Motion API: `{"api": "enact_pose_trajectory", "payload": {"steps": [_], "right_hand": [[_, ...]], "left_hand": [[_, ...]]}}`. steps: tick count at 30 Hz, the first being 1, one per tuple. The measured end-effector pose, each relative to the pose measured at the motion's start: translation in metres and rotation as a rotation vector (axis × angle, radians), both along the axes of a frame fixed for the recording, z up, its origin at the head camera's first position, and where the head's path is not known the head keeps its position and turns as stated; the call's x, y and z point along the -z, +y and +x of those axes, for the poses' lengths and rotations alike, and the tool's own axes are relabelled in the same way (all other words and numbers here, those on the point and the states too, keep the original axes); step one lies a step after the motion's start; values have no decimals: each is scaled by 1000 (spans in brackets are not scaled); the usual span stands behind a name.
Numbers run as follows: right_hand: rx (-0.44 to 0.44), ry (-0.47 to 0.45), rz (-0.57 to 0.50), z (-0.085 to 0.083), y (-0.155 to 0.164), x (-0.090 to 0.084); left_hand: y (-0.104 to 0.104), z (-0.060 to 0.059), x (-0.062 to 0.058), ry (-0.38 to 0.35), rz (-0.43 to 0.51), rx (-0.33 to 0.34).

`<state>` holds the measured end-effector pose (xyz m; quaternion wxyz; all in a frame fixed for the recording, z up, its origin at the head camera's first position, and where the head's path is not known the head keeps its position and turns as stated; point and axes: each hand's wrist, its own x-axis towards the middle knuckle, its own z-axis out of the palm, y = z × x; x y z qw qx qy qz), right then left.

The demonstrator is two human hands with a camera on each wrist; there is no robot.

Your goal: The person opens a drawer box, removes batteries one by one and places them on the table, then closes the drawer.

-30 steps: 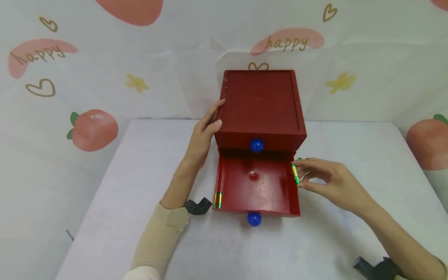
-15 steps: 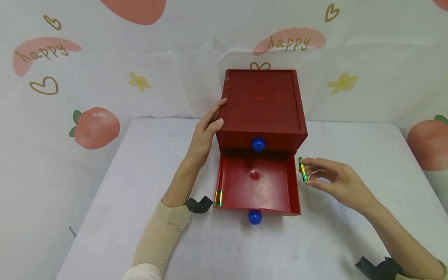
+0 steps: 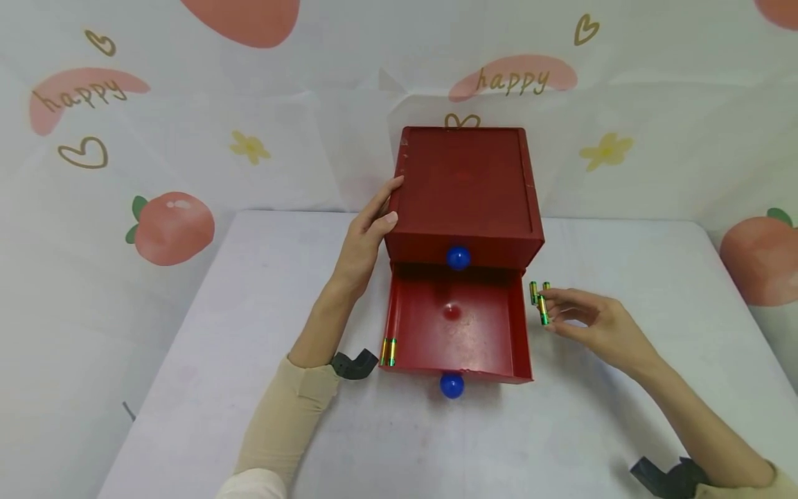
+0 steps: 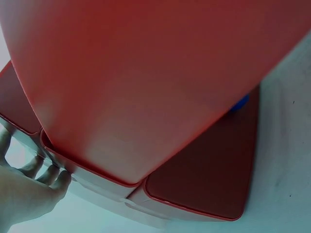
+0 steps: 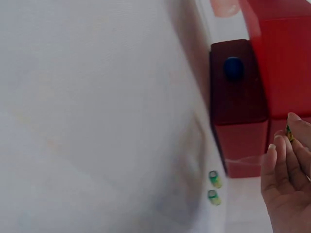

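Note:
A red two-drawer cabinet [image 3: 467, 181] stands on the table, its lower drawer [image 3: 430, 326] pulled out. My left hand [image 3: 360, 253] rests against the cabinet's left side, fingers and thumb near the top edge; in the left wrist view its fingertips touch the red wall. Just outside the drawer's right wall, my right hand [image 3: 586, 320] pinches a green-and-gold battery [image 3: 544, 311] between thumb and fingers. Beyond it, two more batteries, a left one [image 3: 533, 292] and a right one [image 3: 546, 285], are on the table. Two batteries [image 3: 391, 352] stand side by side in the drawer's front left corner.
Blue ball knobs mark the shut upper drawer [image 3: 458, 258] and the lower drawer's front [image 3: 451, 385]. A white patterned sheet [image 3: 312, 138] hangs behind the white table [image 3: 274, 305]. Black wrist mounts [image 3: 354, 364] sit on both forearms.
My right hand has drawn the battery rightward from the drawer's right wall, then slightly down. The two loose batteries beyond it show more fully. My left hand stays on the cabinet.

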<state>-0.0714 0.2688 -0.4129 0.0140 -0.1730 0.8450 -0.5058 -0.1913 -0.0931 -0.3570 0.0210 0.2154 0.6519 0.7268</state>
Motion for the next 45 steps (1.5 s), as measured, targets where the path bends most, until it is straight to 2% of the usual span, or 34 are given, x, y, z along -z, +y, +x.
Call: {"api": "enact_pose_trajectory", "payload": {"steps": [9, 22, 31, 37, 45], "right_hand": [[34, -6, 68, -1, 5, 18], [30, -26, 96, -5, 9, 29], [42, -55, 196, -7, 11, 40], [42, -52, 245, -6, 14, 46], [23, -5, 247, -8, 12, 51]], "left_hand": [[-1, -1, 2, 12, -11, 6], [-1, -1, 0, -7, -12, -4], [-1, 0, 0, -14, -17, -10], [0, 1, 1, -30, -20, -2], [-1, 0, 0, -21, -25, 0]]}}
